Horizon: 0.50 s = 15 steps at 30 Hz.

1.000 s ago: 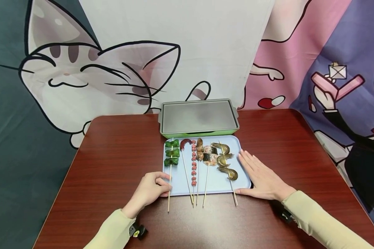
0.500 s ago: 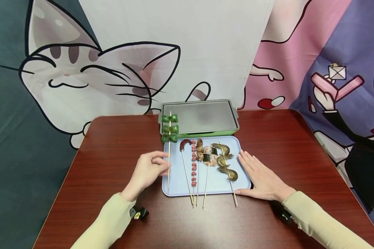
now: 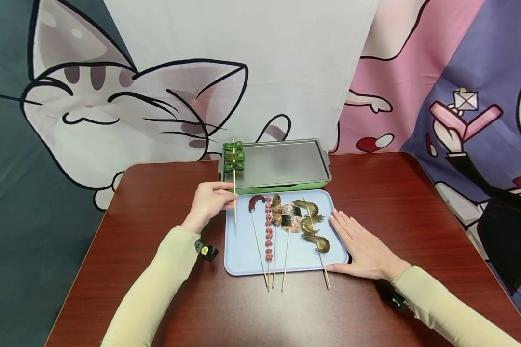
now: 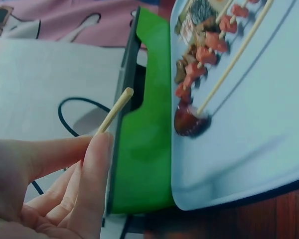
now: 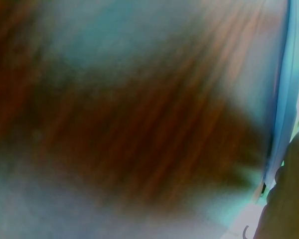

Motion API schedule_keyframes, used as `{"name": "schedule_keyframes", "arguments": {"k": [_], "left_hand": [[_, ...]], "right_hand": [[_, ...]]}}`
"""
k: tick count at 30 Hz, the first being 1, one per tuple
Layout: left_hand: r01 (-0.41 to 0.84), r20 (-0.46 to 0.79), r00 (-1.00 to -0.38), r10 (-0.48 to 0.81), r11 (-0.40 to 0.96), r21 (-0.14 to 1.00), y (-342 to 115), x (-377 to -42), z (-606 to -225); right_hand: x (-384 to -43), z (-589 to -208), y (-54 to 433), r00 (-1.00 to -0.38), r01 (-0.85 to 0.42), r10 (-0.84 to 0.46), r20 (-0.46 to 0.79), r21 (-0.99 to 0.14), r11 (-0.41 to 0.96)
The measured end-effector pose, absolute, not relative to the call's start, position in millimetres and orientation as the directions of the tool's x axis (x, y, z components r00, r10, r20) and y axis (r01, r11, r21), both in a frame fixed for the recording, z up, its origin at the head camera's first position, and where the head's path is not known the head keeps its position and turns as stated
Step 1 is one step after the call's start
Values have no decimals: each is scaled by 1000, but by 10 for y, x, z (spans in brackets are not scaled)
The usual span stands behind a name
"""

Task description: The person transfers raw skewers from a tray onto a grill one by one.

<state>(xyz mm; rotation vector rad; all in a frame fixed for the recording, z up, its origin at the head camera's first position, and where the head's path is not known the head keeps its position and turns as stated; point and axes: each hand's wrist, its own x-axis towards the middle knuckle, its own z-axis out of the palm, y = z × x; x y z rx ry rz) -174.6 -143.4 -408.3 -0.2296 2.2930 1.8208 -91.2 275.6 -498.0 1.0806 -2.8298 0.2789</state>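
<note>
Green skewer (image 3: 234, 157) just left of centre, pinched by its stick in the nearer, left grip (image 3: 212, 199); long axis near-vertical in frame, pieces straight above, over the left end of the grey pan (image 3: 282, 164), contact unclear. Lower right: right grip (image 3: 364, 246), flat against the blue tray (image 3: 242, 248).

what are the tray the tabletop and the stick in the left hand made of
Tray: smooth, probably plastic, by its rounded, even-coloured rim. Tabletop: wood or laminate, glossy, from its reddish grain and glare. Stick: likely bamboo or wood, matte, by its pale tan colour.
</note>
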Motion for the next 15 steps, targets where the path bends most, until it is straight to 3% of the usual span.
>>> {"name": "schedule_keyframes", "arguments": {"k": [4, 15], "left_hand": [[-314, -321, -947, -6, 229, 922, -1438, -1844, -4115], [-353, -356, -934, -31, 238, 905, -1425, -1948, -4120]], "right_hand": [[-910, -4979, 2756, -746, -665, -647, 154, -136, 734], [-897, -4979, 2754, -759, -651, -637, 132, -148, 745]]}}
